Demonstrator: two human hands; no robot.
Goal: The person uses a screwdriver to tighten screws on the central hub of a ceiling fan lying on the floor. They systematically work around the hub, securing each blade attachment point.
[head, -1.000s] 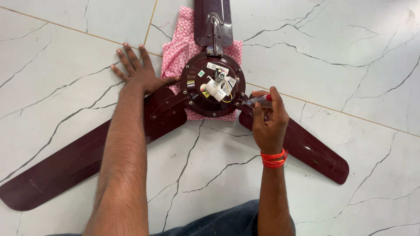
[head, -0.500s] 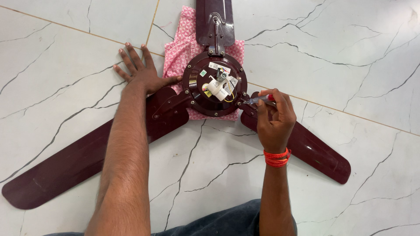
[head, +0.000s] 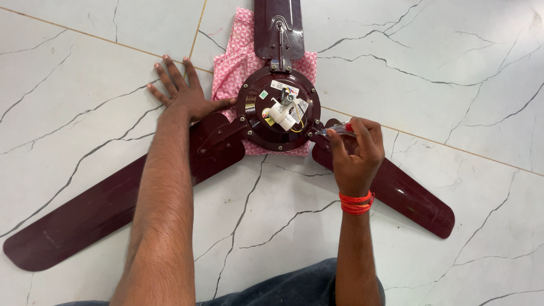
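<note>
A dark maroon ceiling fan lies upside down on the floor, its round motor housing showing white wiring parts in the middle. Three blades spread out: one to the lower left, one to the lower right, one at the top. My left hand rests flat and spread on the floor, its thumb by the left blade bracket. My right hand grips a small clear-handled screwdriver whose tip sits at the right blade bracket beside the housing.
A pink patterned cloth lies under the motor housing. The floor is white marble-look tile with dark veins. An orange thread band circles my right wrist. Dark trousers show at the bottom edge.
Both hands stay where they were; the view has shifted slightly. The right hand's fingers have turned a little on the screwdriver.
</note>
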